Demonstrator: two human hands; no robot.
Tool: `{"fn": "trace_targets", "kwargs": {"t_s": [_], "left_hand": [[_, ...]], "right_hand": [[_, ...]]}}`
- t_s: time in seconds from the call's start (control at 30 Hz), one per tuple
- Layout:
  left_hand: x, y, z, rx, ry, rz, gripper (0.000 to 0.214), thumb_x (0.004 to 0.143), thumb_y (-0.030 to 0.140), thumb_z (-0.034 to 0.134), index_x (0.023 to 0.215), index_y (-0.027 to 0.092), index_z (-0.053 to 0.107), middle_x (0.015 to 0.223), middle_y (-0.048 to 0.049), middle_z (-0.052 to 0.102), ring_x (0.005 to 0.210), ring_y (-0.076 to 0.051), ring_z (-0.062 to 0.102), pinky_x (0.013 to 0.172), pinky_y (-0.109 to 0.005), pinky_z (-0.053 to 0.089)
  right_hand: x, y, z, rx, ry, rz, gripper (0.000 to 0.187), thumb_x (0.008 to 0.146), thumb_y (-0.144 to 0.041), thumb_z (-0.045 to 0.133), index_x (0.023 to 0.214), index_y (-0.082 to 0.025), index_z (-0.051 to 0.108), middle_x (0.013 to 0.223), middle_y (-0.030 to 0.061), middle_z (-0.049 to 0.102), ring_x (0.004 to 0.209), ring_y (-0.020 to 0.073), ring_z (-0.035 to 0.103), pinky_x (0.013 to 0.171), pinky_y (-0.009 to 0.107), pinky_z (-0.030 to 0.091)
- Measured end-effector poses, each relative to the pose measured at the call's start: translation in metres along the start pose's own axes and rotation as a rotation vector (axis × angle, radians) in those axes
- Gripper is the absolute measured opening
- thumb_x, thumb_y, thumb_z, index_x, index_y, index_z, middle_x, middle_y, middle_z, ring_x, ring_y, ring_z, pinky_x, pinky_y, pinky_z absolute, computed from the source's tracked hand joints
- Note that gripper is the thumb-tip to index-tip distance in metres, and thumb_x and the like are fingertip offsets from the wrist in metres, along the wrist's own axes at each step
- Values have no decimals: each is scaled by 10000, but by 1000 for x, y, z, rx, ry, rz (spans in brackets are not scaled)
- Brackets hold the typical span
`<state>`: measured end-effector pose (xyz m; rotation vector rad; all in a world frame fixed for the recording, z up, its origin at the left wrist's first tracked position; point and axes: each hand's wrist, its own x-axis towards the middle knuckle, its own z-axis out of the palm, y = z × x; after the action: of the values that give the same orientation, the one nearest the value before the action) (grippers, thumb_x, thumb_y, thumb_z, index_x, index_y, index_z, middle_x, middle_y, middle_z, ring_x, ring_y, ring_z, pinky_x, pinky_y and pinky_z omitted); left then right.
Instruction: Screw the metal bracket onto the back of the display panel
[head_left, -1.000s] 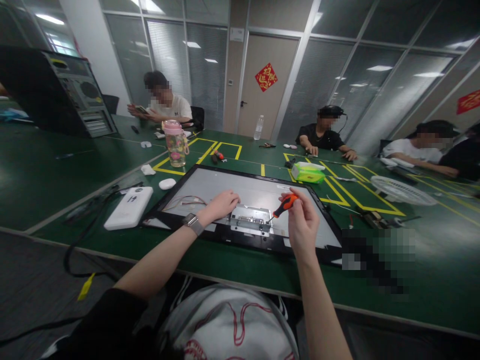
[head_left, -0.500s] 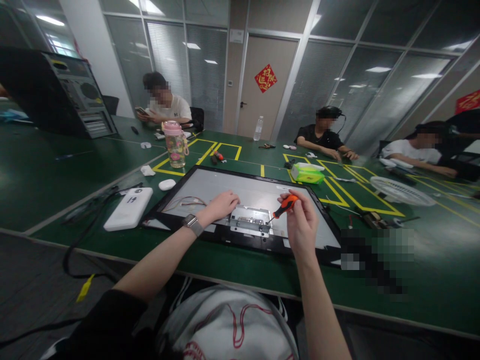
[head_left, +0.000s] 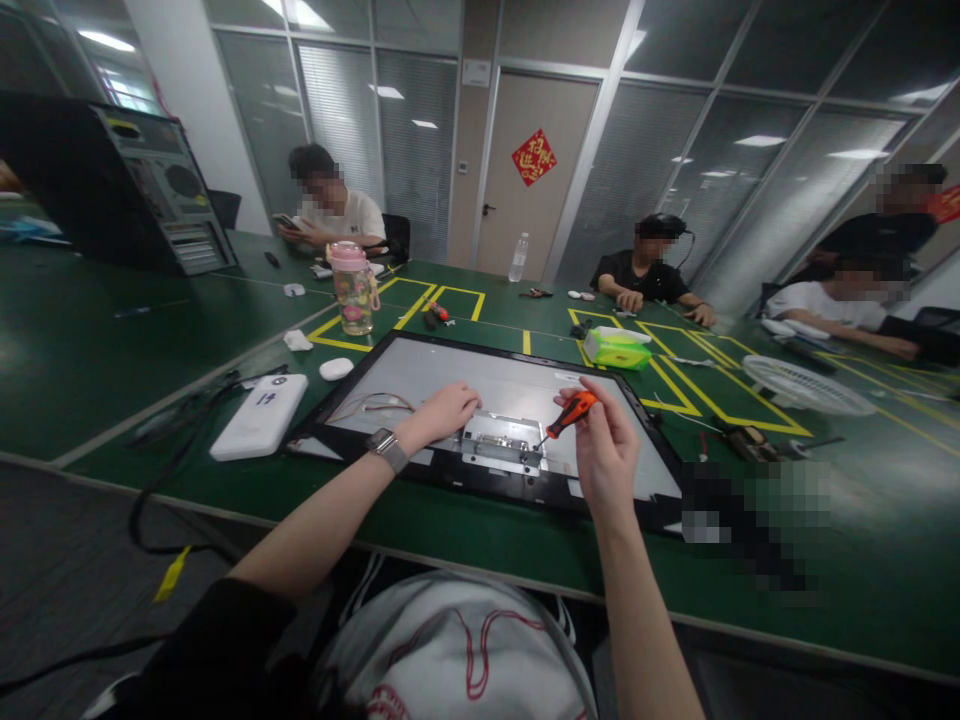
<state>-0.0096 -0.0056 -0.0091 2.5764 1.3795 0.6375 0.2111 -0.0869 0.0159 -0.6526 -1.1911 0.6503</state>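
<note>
In front of me a display panel (head_left: 480, 365) with a black frame lies back side up on the table. A metal bracket (head_left: 491, 452) with a small board is on its near part. My right hand (head_left: 609, 450) grips an orange and black screwdriver (head_left: 576, 408), tilted, its tip down at the bracket's right end. Nothing shows in my left hand (head_left: 444, 408), which rests on the panel at the bracket's upper left, fingers loosely extended. Thin cables (head_left: 375, 402) lie on the panel left of that hand.
A white power bank-like block (head_left: 259, 418), a white case (head_left: 336, 369) and a pink-lidded bottle (head_left: 352, 290) stand left. Beyond the panel are a green packet (head_left: 616, 348) and a white fan grille (head_left: 806, 385). A computer case (head_left: 112, 190) is far left. Several people sit or stand around.
My hands and the screwdriver keep nearly the same place. Across the table, a co-worker's hand has shifted, and a person at the far right has come further into view.
</note>
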Motion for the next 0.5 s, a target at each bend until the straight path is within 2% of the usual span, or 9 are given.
{"fn": "trace_targets", "kwargs": {"t_s": [0.13, 0.27, 0.33, 0.4, 0.5], "left_hand": [[0, -1, 1, -6, 9, 2, 316, 935, 178, 376, 993, 152, 685, 967, -86, 626, 924, -197, 598, 877, -318, 468], [0, -1, 1, -2, 10, 4, 315, 935, 178, 376, 986, 154, 687, 963, -83, 633, 925, -195, 600, 875, -313, 469], [-1, 0, 0, 4, 5, 1, 316, 935, 178, 376, 989, 153, 687, 967, -83, 632, 923, -194, 599, 870, -310, 469], [-1, 1, -1, 11, -3, -3, 314, 934, 176, 378, 993, 151, 685, 969, -84, 629, 917, -195, 599, 868, -310, 470], [0, 1, -1, 10, -5, -5, 315, 933, 178, 378, 990, 152, 686, 963, -87, 627, 907, -200, 599, 862, -317, 474]], "right_hand": [[2, 3, -1, -25, 18, 2, 309, 898, -350, 543, 1157, -210, 636, 986, 77, 692, 888, 200, 671, 865, 420, 501], [4, 4, -2, -111, 127, -26, 237, 768, -290, 708, 996, -228, 689, 924, 21, 653, 817, 140, 620, 771, 296, 492], [3, 3, -2, -139, 167, -44, 215, 737, -274, 737, 943, -227, 698, 901, 8, 632, 779, 123, 594, 734, 269, 476], [3, 0, -1, -183, 173, -76, 193, 785, -306, 688, 957, -219, 704, 899, 21, 630, 802, 139, 592, 749, 287, 470], [1, -3, 1, -240, 147, -112, 271, 885, -337, 547, 1076, -209, 690, 985, 58, 658, 920, 181, 606, 844, 346, 458]]}}
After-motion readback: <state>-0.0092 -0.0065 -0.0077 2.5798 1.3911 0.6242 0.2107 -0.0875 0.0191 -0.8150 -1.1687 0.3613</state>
